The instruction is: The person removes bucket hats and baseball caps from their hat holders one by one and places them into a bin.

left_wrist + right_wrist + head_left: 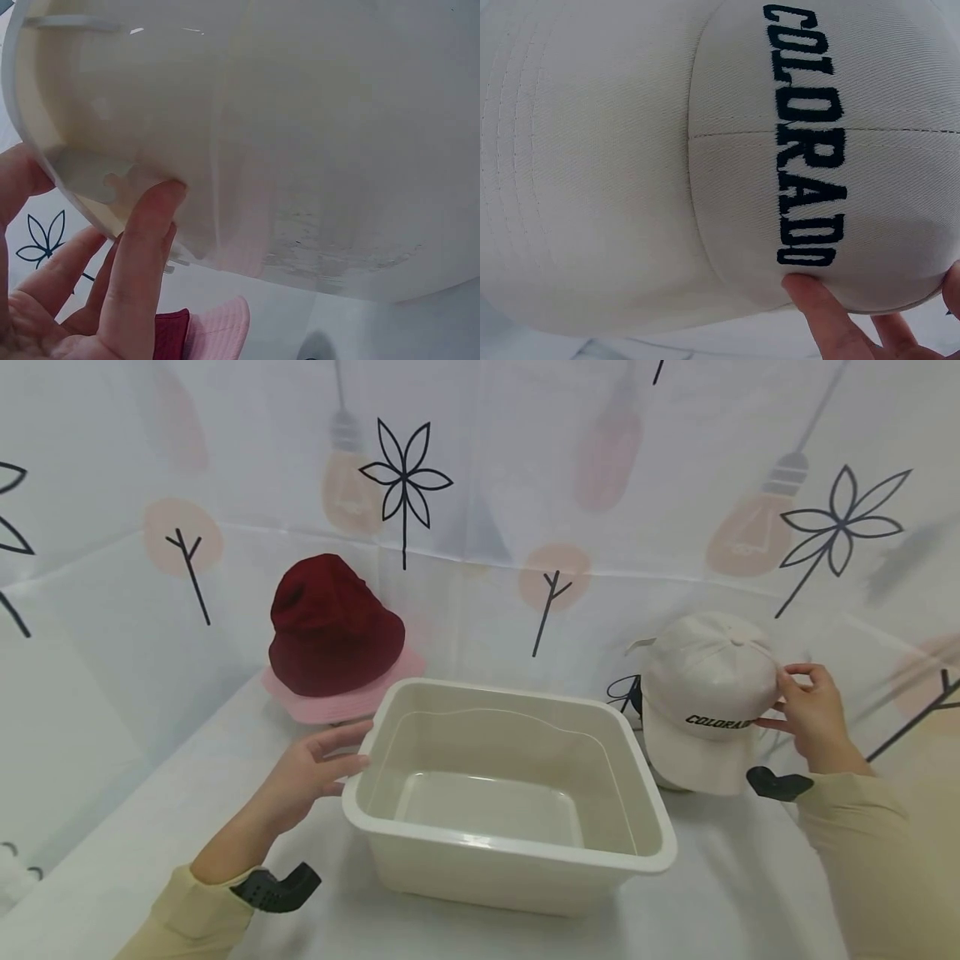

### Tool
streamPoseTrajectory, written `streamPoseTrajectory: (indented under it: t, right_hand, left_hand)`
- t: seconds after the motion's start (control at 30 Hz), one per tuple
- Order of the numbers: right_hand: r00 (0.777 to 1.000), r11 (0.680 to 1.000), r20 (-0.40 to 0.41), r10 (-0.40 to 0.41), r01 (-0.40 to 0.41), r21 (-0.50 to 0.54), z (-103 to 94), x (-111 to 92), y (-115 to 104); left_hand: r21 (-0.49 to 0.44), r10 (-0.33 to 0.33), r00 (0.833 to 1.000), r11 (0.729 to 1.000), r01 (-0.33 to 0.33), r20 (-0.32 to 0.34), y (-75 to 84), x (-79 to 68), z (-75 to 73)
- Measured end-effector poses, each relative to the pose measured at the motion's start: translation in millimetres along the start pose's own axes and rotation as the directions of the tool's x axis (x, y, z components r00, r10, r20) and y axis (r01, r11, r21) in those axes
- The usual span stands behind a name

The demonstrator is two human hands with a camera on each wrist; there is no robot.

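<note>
A cream plastic basin [510, 852] stands on the white table in the head view, with nothing inside it. My left hand [315, 768] holds its left rim; in the left wrist view, fingers [146, 225] touch the outer wall beneath the lip. At the right, my right hand [813, 710] grips the side of a cream baseball cap [712, 677] lettered COLORADO, its brim facing forward. Close up, one fingertip [802, 285] presses beside the last letter of the cap front [742, 180]. The cap's inside is hidden.
A dark red bucket hat [330, 635] sits over a pink brim [352, 702] behind the basin's left corner. Something dark [637, 697] shows beside the cap's left side. A patterned cloth [465, 485] hangs behind the white table [300, 835].
</note>
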State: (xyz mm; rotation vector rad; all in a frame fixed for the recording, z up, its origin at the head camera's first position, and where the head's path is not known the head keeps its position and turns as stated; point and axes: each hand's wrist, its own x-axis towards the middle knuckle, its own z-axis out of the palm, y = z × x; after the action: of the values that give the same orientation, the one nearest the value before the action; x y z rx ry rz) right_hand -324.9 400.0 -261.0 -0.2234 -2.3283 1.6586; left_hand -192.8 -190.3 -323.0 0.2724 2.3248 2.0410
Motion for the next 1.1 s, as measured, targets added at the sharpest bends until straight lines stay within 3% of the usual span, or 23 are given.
streamPoseTrajectory:
  t: [0.33, 0.63, 1.1]
  right_hand:
    - [0.999, 0.989, 0.004, 0.035, -0.035, 0.143, -4.6, -3, -4]
    - [1.000, 0.968, 0.021, -0.006, 0.001, 0.249, -8.5, -1, -15]
    - [1.000, 0.979, 0.003, -0.007, 0.006, 0.202, -14.8, -5, -33]
  left_hand:
    - [-0.004, -0.011, 1.000, 1.000, 0.011, 0.007, -0.1, 0.6, -0.2]
    - [-0.002, -0.002, 1.000, 1.000, 0.002, 0.007, 0.0, 1.3, -0.6]
    - [0.009, -0.025, 1.000, 1.000, 0.025, -0.010, 1.1, 0.5, -0.3]
